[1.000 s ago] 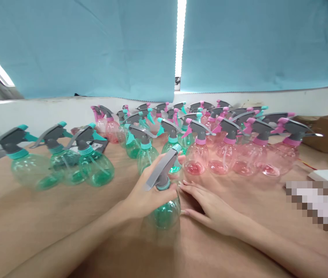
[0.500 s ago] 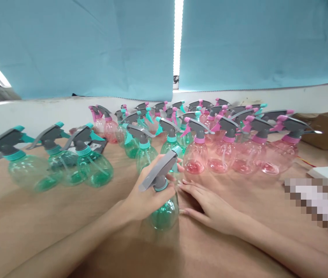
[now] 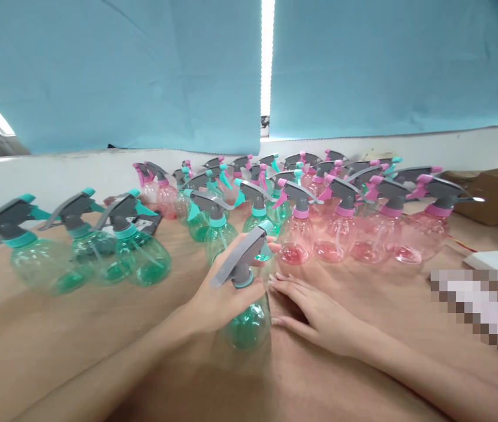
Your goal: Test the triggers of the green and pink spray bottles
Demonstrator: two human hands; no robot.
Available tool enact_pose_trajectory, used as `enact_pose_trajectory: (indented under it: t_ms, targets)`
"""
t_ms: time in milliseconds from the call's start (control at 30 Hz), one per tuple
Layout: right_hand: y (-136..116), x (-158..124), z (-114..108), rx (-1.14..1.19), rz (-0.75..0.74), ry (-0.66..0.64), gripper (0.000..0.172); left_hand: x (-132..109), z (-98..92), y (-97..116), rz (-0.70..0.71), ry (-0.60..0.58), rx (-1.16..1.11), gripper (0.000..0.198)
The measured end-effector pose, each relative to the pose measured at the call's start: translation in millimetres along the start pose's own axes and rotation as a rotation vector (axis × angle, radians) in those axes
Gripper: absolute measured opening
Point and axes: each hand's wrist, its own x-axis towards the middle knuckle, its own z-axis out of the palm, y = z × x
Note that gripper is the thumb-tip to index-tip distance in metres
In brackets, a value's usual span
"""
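In the middle of the head view, my left hand (image 3: 213, 302) is wrapped round the neck of a green spray bottle (image 3: 249, 328) that stands on the table. The bottle has a grey trigger head with a turquoise tip, pointing away to the upper right. My right hand (image 3: 321, 316) lies low over the tabletop just right of the bottle, fingers stretched out and holding nothing. Its fingertips come close to the bottle; whether they touch it I cannot tell. Behind my left hand stand more green spray bottles (image 3: 221, 233), partly hidden.
Three green spray bottles (image 3: 143, 261) stand at the left. Pink spray bottles (image 3: 295, 237) line the right, with several mixed ones behind. A cardboard box (image 3: 495, 196) and a white object (image 3: 493, 259) lie at the right on the brown table (image 3: 196, 381). Blue cloth (image 3: 143, 76) hangs behind.
Both hands and the held spray bottle stay nearly where they were. The whole view has shifted very slightly.
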Motion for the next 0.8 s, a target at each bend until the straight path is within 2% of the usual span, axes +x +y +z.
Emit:
enact_pose_trajectory:
  t_ms: [100, 200, 633, 800]
  targets:
    - [0.4, 0.3, 0.6, 0.001, 0.000, -0.009, 0.054, -1.5, 1.3, 1.1, -0.024, -0.007, -0.063, 0.052]
    - [0.7, 0.7, 1.0, -0.023, 0.007, -0.026, 0.054, -2.5, 1.8, 2.7, -0.052, -0.038, -0.071, 0.056]
    - [1.1, 2.0, -0.5, -0.037, 0.013, -0.070, 0.057, -0.8, 0.9, 0.8, -0.070, -0.042, -0.119, 0.057]
    - [1.1, 1.7, -0.2, -0.039, 0.027, -0.077, 0.057, -1.4, 1.9, 2.3, -0.060, -0.026, -0.070, 0.054]
